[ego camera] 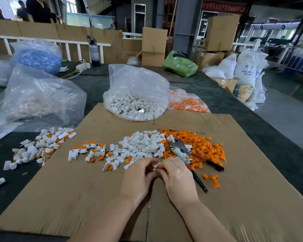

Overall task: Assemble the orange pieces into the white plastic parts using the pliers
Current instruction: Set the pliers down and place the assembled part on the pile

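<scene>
pliers (191, 154) on orange pile (205, 145) | white-parts bag (135, 95) behind | cardboard (77, 189) beneath

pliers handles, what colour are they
The pliers have red handles with black tips, lying among the orange pieces; the head view shows them.

Both bare forearms reach forward and converge; the left hand (138, 173) and right hand (177, 175) meet fingertip to fingertip, backs up, fingers curled inward; between them they seem to pinch something small and white, mostly hidden by the fingers.
</scene>
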